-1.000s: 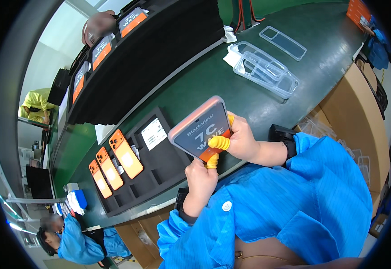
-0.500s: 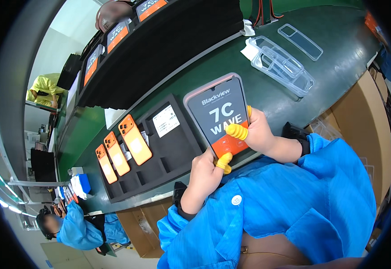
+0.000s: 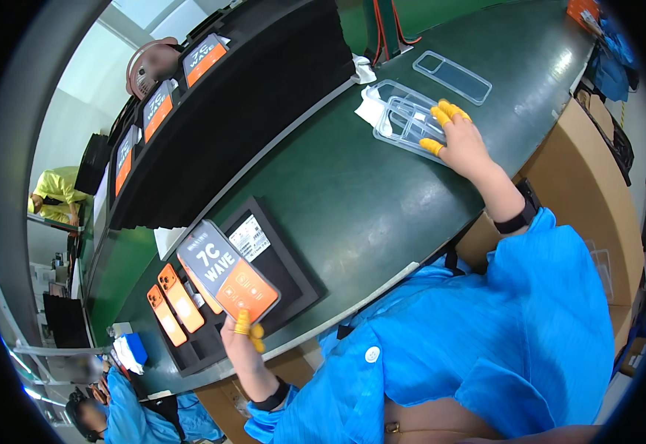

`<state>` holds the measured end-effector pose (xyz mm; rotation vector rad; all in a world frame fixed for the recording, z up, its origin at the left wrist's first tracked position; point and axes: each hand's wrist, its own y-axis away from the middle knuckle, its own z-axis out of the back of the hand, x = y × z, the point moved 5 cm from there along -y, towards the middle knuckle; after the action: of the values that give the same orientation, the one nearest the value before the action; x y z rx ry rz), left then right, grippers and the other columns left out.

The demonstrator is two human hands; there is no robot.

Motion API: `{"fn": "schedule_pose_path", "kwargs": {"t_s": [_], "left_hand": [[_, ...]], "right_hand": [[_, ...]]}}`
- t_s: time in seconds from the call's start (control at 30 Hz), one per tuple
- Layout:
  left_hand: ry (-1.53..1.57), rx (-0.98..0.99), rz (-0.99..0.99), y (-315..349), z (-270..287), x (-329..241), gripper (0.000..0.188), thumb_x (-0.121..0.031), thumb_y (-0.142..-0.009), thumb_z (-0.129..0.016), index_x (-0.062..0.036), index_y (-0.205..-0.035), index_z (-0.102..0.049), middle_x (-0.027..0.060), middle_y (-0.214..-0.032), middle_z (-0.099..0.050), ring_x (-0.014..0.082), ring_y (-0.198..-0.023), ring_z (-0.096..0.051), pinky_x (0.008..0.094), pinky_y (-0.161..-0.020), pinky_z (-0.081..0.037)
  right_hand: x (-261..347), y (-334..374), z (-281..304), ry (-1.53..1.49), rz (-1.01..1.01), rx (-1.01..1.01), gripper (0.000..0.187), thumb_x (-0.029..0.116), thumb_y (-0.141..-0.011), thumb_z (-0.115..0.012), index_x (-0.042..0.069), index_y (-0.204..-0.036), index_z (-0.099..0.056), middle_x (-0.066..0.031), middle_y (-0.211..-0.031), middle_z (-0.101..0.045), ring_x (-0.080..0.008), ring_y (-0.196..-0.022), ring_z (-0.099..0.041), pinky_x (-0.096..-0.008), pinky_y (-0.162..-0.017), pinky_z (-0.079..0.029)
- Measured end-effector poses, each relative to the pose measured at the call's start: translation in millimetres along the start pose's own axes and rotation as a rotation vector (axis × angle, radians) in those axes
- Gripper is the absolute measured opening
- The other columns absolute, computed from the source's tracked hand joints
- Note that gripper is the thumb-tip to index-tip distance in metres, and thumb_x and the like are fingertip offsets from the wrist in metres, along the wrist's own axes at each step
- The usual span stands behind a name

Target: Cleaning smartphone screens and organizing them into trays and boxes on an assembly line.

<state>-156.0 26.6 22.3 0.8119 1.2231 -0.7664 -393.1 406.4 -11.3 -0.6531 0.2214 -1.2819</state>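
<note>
My left hand [image 3: 243, 342], with yellow finger cots, grips the lower end of a smartphone [image 3: 223, 270]. Its front carries a grey and orange printed film. The phone is over the black compartment tray [image 3: 301, 285] and hides part of an orange phone lying there. Two more orange phones, one at the left [image 3: 166, 314] and one beside it [image 3: 181, 296], lie in the tray with camera sides up. Far to the right, my right hand [image 3: 462, 142] reaches over a pile of clear phone cases [image 3: 406, 122], fingers apart and their tips touching the pile.
Another clear case [image 3: 452, 76] lies behind the pile, and crumpled white paper [image 3: 371, 109] sits at its left. Several phones stand on the black-draped shelf [image 3: 264, 96] behind the green table [image 3: 338, 196]. A cardboard box [image 3: 597, 170] is at the right. Co-workers are at the left.
My right hand has let go of the phone and moved right and away to the clear cases. The left hand has carried the phone left, over the tray.
</note>
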Motion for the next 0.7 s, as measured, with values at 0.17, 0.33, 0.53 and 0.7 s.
{"fn": "schedule_pose_path", "kwargs": {"t_s": [0.17, 0.33, 0.53, 0.7], "left_hand": [[-0.313, 0.054, 0.197, -16.5, 11.1, 24.9, 0.027, -0.029, -0.084, -0.048, -0.0033, -0.085, -0.056, 0.0019, -0.055, -0.048, 0.0077, -0.040, -0.040, 0.0202, -0.037, -0.030], [-0.413, 0.243, 0.284, -20.1, -0.7, 14.5, 0.029, -0.031, -0.084, -0.047, -0.0032, -0.082, -0.054, 0.0060, -0.056, -0.052, 0.0128, -0.042, -0.047, 0.0243, -0.040, -0.036], [-1.224, -0.284, -0.287, -5.8, 5.3, -32.7, 0.032, -0.032, -0.077, -0.056, -0.0004, -0.082, -0.051, 0.0174, -0.068, -0.057, 0.0347, -0.066, -0.056, 0.0402, -0.058, -0.043], [-1.287, -0.385, -0.162, -40.7, 56.8, -12.6, 0.032, -0.021, -0.075, -0.057, 0.0016, -0.094, -0.048, 0.0209, -0.092, -0.051, 0.0352, -0.088, -0.049, 0.0402, -0.072, -0.041]], "right_hand": [[-4.5, -14.9, 9.7, 0.013, -0.155, 0.038, 0.036, 0.029, -0.072, -0.059, 0.005, -0.099, -0.056, -0.0140, -0.092, -0.056, -0.0306, -0.088, -0.052, -0.0380, -0.079, -0.042], [7.0, -30.2, 58.7, -0.031, 0.021, -0.467, 0.024, 0.021, -0.070, -0.062, 0.004, -0.086, -0.059, -0.0114, -0.080, -0.058, -0.0275, -0.076, -0.055, -0.0361, -0.063, -0.045], [93.7, -23.5, 153.4, -0.110, 0.131, -0.152, 0.019, 0.015, -0.065, -0.063, 0.004, -0.080, -0.059, -0.0132, -0.064, -0.056, -0.0284, -0.058, -0.055, -0.0355, -0.053, -0.044], [149.1, -4.8, 145.0, -0.163, 0.701, 0.484, 0.013, 0.006, -0.049, -0.060, 0.004, -0.062, -0.060, -0.0133, -0.052, -0.052, -0.0280, -0.054, -0.055, -0.0342, -0.048, -0.043]]}}
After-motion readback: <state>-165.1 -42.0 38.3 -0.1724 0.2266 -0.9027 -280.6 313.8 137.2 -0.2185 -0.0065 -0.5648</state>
